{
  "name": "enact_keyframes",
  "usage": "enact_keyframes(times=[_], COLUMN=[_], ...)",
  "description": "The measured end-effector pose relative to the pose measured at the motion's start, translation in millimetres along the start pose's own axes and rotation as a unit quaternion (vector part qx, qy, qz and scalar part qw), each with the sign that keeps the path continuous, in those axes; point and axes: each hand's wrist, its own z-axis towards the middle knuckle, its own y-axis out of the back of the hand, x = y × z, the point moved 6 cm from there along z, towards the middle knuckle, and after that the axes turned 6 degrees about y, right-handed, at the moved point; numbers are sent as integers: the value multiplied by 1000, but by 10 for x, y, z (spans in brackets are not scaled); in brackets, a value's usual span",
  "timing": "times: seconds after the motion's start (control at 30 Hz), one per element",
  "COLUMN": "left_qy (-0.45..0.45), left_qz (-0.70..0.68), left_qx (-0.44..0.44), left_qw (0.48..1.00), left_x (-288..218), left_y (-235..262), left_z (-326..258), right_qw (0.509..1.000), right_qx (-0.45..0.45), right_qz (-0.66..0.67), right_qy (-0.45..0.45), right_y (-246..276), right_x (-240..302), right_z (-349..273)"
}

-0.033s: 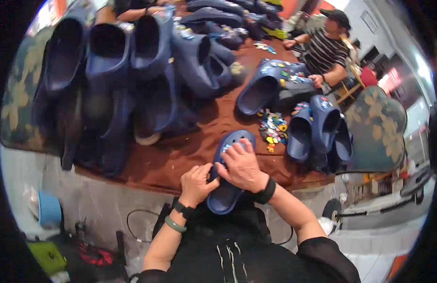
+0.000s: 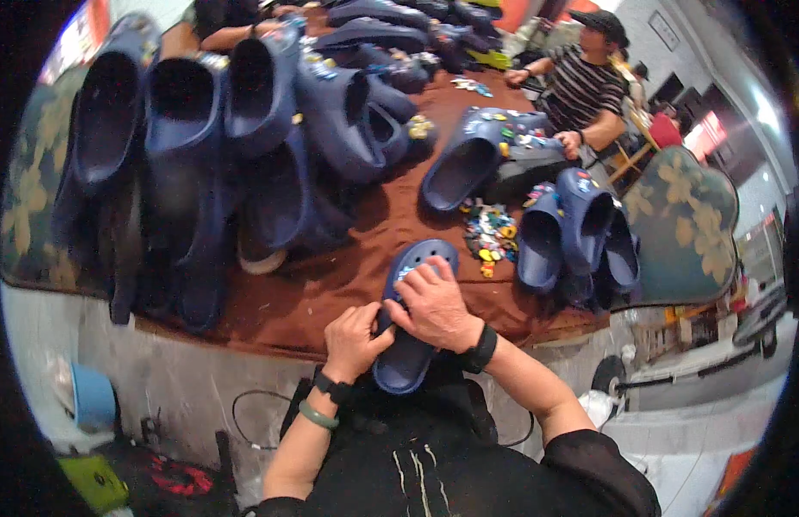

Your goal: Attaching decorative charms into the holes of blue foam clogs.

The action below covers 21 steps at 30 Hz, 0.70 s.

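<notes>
We see left hand [image 2: 351,339] and right hand [image 2: 436,307] clamped on a clog [image 2: 403,365], seemingly part-decorated; loose charms [image 2: 491,231] remain beyond the right.

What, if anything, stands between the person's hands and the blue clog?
Nothing visible does: the right hand lies on the upper of the blue clog, and the left hand holds its left edge. Whether anything small lies beneath them is hidden. The small coloured charms lie apart, to the right.
</notes>
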Motion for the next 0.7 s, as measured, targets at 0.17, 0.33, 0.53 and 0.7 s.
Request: enact_keyframes(times=[0.17,0.33,0.53,0.7], left_qy=[41,25,20,22], left_qz=[-18,-25,-33,-14], left_qx=[12,-4,-10,-2], left_qw=[999,999,999,1000], left_x=[54,12,-11,29], left_y=[2,36,32,19], left_z=[-13,-4,7,-11], right_qw=[979,940,952,939], right_qx=[-122,-133,-64,-144], right_qz=[143,52,35,129], right_qy=[-77,-310,-297,-285], right_y=[112,64,-204,11], right_x=[-435,-1274,-1512,-1215], right_z=[-322,-1066,-1378,-1142])
